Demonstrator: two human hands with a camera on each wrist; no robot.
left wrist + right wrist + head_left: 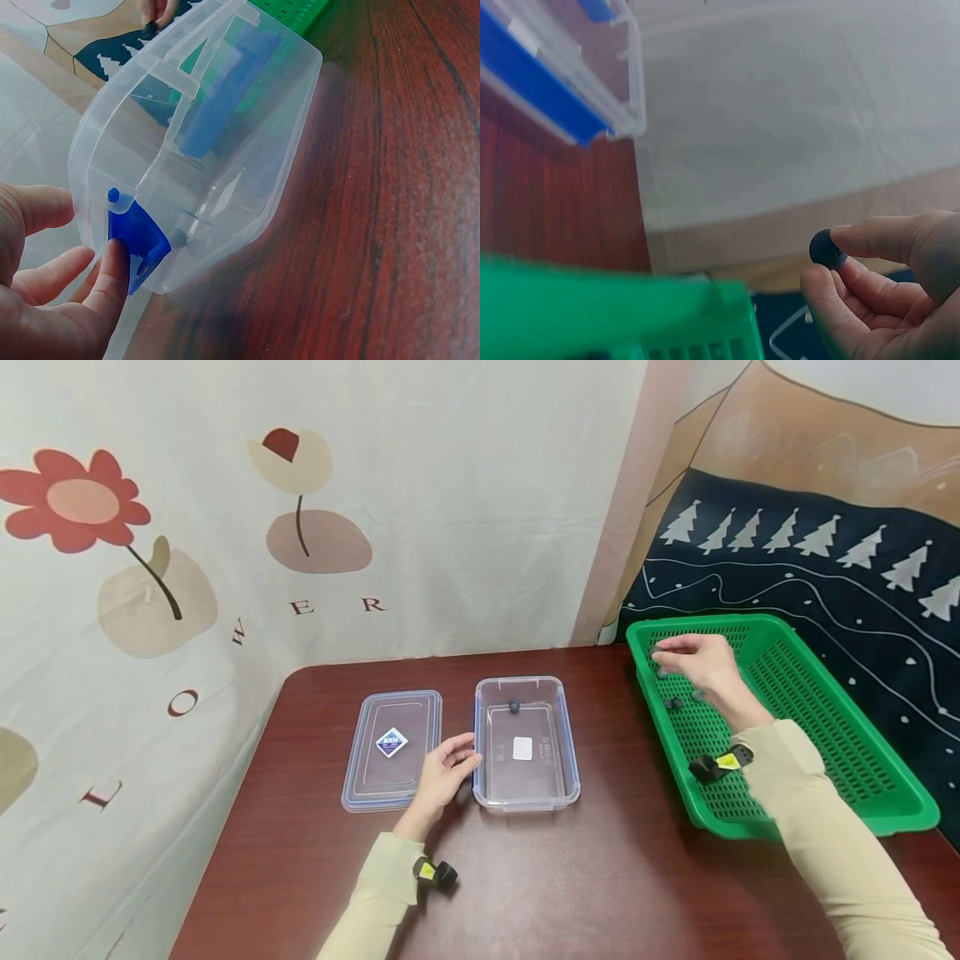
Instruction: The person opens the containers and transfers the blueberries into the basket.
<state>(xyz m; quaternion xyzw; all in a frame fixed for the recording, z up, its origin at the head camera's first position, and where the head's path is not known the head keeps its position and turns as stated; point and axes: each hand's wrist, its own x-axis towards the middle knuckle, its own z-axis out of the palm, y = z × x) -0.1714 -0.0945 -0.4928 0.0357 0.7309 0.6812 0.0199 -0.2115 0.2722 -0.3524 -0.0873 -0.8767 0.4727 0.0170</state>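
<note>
A dark blueberry [826,249] is pinched between the thumb and fingers of my right hand [701,662], above the far left corner of the green basket [873,760]. Several more small dark berries [674,702] lie in the basket beneath that hand. My left hand [444,774] touches the left side of the clear plastic container [525,781], its fingertips at a blue side latch [139,236]. Inside the container, one blueberry [513,707] sits near the far end. The container has no lid on it.
A clear lid [367,777] with a blue-and-white label lies flat on the brown table [600,877], left of the container. Behind the table hangs a white curtain [465,527] printed with flowers. A dark fabric [780,572] with white trees hangs behind the basket.
</note>
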